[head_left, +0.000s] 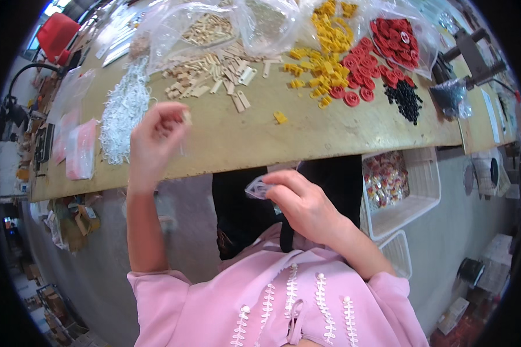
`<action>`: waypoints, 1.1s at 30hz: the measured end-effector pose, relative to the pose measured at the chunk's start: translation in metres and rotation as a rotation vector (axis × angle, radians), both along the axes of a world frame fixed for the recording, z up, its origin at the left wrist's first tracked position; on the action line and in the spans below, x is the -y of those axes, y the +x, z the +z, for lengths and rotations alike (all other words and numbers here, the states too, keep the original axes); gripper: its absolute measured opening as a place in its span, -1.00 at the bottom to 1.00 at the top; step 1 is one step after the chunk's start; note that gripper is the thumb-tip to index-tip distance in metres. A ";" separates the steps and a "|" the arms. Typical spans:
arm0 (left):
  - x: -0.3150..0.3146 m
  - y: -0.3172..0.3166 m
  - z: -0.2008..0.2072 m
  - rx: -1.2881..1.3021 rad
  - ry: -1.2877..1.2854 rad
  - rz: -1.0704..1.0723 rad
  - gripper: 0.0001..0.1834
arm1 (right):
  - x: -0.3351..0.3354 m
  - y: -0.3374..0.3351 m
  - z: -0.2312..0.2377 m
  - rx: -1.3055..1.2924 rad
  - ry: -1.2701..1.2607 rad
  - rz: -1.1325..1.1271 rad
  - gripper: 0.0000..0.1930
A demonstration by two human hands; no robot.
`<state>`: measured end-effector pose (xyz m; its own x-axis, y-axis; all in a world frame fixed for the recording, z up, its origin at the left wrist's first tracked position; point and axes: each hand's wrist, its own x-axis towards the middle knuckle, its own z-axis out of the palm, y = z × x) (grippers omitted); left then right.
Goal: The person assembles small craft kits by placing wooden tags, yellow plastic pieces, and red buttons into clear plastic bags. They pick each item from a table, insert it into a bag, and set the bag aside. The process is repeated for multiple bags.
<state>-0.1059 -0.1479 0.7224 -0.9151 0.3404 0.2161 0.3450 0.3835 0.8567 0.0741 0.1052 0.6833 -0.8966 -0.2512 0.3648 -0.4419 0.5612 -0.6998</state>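
Observation:
My left hand (161,136) is raised over the table's near left part, slightly blurred, with its fingers curled in. A small beige piece (186,117) shows at its fingertips. Above my lap, my right hand (302,202) pinches a clear, pointed plastic piece (256,188) between thumb and fingers. Next to my left hand lies a heap of white cord loops (123,110). Beyond it are flat beige pieces (214,75) in a loose pile. One yellow plastic part (280,117) sits apart from the other yellow parts (324,72).
Red round parts (362,66) and small black parts (403,101) lie at the right of the table (231,136). Open plastic bags (266,23) line the back. A white crate (425,194) of shiny pieces stands below the right edge. Pink-tinted bags (81,151) lie far left.

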 end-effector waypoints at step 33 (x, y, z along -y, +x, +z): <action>-0.034 -0.058 -0.032 -0.359 -0.358 0.056 -0.87 | -0.001 0.004 0.001 0.032 -0.043 -0.001 -0.79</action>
<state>-0.1642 -0.1139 0.6902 -0.8236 0.4034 0.3986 0.5639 0.6576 0.4996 0.0786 0.1061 0.6841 -0.9083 -0.2346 0.3464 -0.4182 0.5307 -0.7372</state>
